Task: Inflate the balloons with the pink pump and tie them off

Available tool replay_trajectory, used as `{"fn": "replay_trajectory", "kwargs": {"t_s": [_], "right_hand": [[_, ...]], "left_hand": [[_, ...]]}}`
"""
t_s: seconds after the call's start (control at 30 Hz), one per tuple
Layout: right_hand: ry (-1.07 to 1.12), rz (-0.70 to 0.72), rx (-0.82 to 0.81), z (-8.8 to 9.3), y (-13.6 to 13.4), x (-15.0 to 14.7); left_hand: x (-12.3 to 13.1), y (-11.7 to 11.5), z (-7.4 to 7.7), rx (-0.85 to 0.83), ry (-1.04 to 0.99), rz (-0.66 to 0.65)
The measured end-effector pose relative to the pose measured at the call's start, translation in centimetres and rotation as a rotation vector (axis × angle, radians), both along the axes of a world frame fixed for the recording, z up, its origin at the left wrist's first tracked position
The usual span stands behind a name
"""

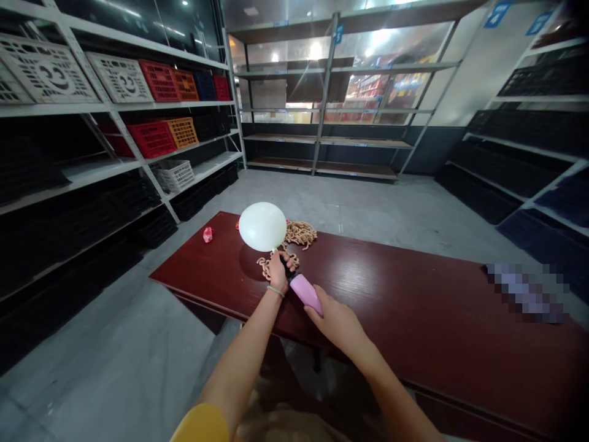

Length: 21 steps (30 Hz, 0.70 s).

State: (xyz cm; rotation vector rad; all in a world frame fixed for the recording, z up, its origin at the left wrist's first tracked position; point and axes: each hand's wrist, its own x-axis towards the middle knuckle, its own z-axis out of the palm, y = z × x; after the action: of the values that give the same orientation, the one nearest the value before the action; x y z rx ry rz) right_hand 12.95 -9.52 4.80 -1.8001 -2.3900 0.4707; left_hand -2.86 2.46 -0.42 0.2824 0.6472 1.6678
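Note:
A pale white inflated balloon [262, 226] stands above the table, its neck pointing down at my left hand [278, 270]. That hand is closed around the balloon's neck and the black front end of a hand pump. My right hand [339, 324] is wrapped round the pump's pink body [306, 293]. The hands are close together over the near side of the dark red table [391, 294]. Behind the left hand lies a heap of tan, curly, string-like pieces [300, 233], with more of them beside the fingers. The balloon hides part of the table behind it.
A small red and white crumpled item [208, 234] lies at the table's left end. On the right end is a blurred-out purplish object [524, 293]. Shelves with red crates [151, 139] and white crates [120, 77] stand left; a metal rack [326, 92] is at the back.

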Motion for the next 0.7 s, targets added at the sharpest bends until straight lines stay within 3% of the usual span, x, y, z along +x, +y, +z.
{"fn": "replay_trajectory", "kwargs": {"t_s": [0.1,0.23,0.47,0.57,0.7], "right_hand": [[0.036,-0.02,0.033,-0.6,0.5,-0.8],[0.086,-0.014,0.078,-0.9,0.0,0.5],[0.237,0.029,0.2,-0.1,-1.4,3.1],[0.252,0.058,0.232,0.0,-2.1,4.3],[0.203,0.038,0.282,-0.5,-1.5,6.6]], "left_hand": [[-0.2,-0.2,0.3,0.001,0.001,-0.004],[0.2,-0.6,1.3,0.024,0.029,-0.015],[1.9,-1.8,5.8,0.124,0.178,-0.005],[0.5,-1.5,7.7,0.164,0.237,0.076],[-4.0,-0.7,8.8,0.157,0.369,0.113]]}}
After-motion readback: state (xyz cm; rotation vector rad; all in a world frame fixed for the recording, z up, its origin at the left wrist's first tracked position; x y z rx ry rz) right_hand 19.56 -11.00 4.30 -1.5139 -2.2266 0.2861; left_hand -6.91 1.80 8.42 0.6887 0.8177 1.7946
